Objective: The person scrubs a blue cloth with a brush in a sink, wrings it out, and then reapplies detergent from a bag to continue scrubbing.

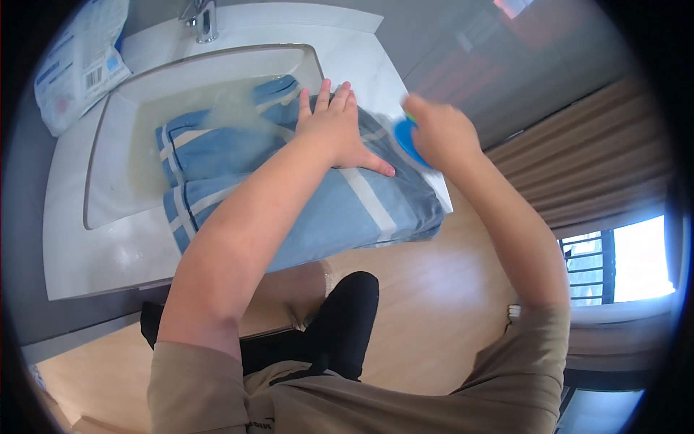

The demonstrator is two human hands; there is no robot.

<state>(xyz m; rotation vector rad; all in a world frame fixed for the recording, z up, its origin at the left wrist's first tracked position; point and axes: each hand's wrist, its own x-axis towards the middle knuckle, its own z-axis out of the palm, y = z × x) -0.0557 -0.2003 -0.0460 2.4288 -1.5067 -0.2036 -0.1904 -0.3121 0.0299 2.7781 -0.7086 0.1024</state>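
Note:
A blue, grey and white patterned cloth [325, 209] lies partly in the sink basin and partly over the counter's front edge. Its far part is soaked in cloudy water [225, 95]. My left hand [333, 127] presses flat on the cloth with the fingers spread. My right hand [447, 133] grips a blue scrub brush [407, 142] at the right end of the cloth, close to the counter edge. The hand is slightly blurred, and its fingers hide most of the brush, so whether the brush touches the cloth is unclear.
The white sink [100, 187] is set in a white countertop [81, 260]. A chrome faucet [206, 24] stands behind it. A plastic packet with printing [81, 70] sits at the back left. A brown curtain [591, 146] and a barred window [591, 266] are on the right.

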